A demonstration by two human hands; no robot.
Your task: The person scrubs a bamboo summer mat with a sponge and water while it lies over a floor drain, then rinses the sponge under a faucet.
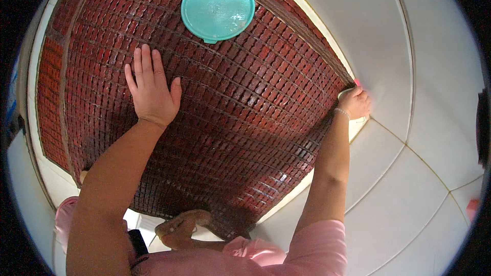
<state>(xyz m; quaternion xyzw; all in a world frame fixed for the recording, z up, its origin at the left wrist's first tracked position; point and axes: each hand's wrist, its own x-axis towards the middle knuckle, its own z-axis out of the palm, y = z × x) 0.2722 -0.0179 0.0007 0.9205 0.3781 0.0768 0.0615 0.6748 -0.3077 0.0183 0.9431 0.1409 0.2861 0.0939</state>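
A dark red-brown mat of small woven tiles [230,96] is spread over the pale floor before me. My left hand [153,88] lies on it with the palm down and the fingers apart. Over at the mat's right corner, my right hand [355,103] is closed around a small object that is mostly hidden; a pale rim and a pink tip [357,82] of it show. The corner seems to be beside or under this hand. A round turquoise plastic lid [218,8], wet or shiny on top, rests on the mat beyond my left hand.
White floor tiles [399,168] with dark joints extend to the right. My bare foot [180,228] is at the mat's near edge. An orange-red strip [51,103] borders the mat at the left. A dark object [482,128] stands at the far right rim.
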